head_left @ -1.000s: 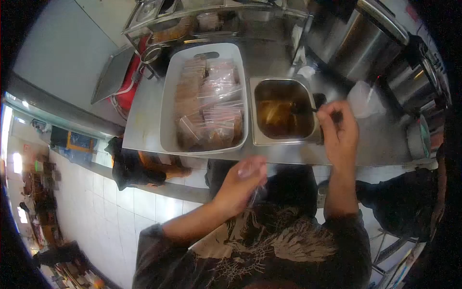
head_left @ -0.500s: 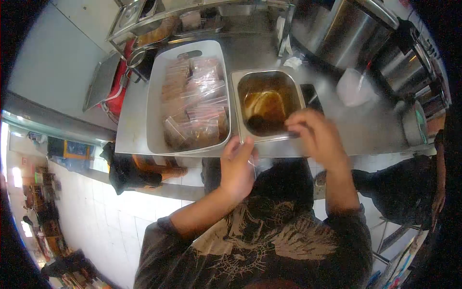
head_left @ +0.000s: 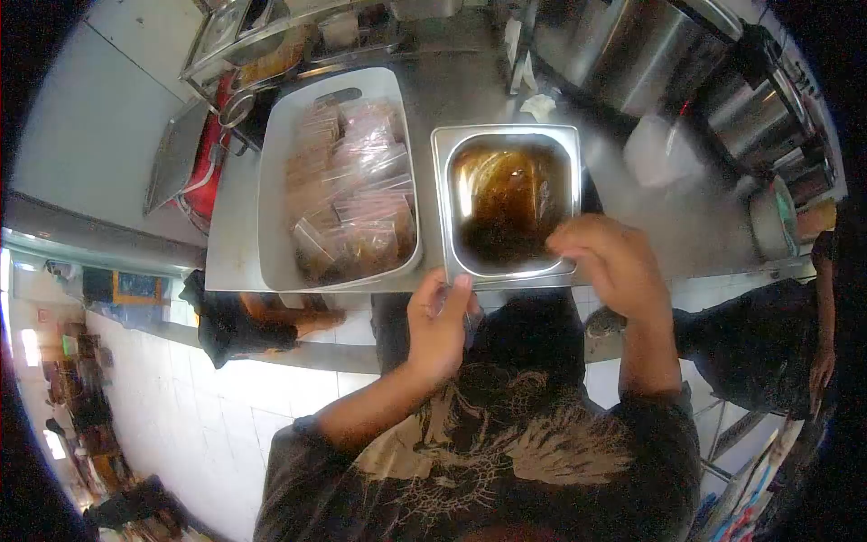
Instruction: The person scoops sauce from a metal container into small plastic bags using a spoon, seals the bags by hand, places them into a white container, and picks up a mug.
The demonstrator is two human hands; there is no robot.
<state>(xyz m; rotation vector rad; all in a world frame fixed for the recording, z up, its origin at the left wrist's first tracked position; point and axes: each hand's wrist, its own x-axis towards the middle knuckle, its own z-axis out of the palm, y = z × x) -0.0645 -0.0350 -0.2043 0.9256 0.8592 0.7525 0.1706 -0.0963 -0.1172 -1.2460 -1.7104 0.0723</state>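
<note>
A square steel pan (head_left: 441, 194) with brown, glossy sauce (head_left: 515, 194) inside stands at the counter's front edge. My left hand (head_left: 438, 330) is at its front left corner, thumb up near the rim, fingers curled. Some clear film, which looks like a small plastic bag (head_left: 470, 327), shows by those fingers. At the pan's right front, my right hand (head_left: 619, 266) is closed in a pinch, fingertips over the rim. What it pinches, if anything, is hidden. Left of the pan is a white tub (head_left: 274, 199) of filled clear zip bags (head_left: 370, 172).
Large steel pots (head_left: 632, 54) stand at the back right, with a pale plastic bag (head_left: 664, 154) before them. A strainer (head_left: 237, 110) and a red object (head_left: 203, 194) are at the left. A steel rack (head_left: 316, 63) runs along the back. Another person's arm (head_left: 824, 316) shows at far right.
The pan now faces me more squarely, and the gap between it and the tub is wider. My right hand has shifted slightly right and down. The view has moved a little.
</note>
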